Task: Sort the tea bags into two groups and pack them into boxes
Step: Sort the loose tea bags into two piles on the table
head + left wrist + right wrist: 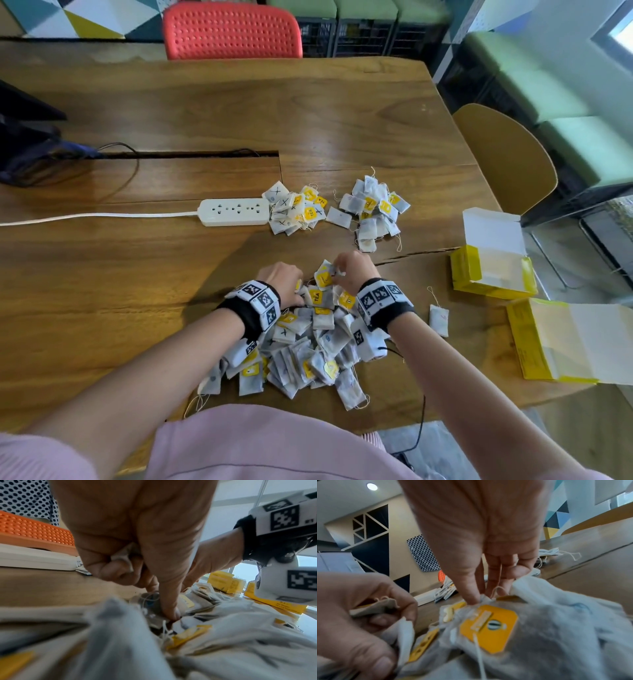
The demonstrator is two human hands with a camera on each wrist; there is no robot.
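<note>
A large loose pile of tea bags (308,346) lies on the wooden table (137,291) just in front of me. My left hand (294,291) grips a few tea bags (122,555) in its curled fingers, and its index finger (169,609) presses down into the pile. My right hand (337,271) pinches the top edge of a tea bag with a yellow tag (489,627), lifted at the far edge of the pile. Farther back lie two smaller piles: bags marked with an X (294,209) and unmarked bags (375,209). Two open yellow boxes (493,274) (565,342) sit at the right.
A single tea bag (439,320) lies between the big pile and the boxes. A white power strip (234,212) with its cord lies left of the X pile. A red chair (233,31) stands behind the table, a yellow chair (503,154) at the right edge.
</note>
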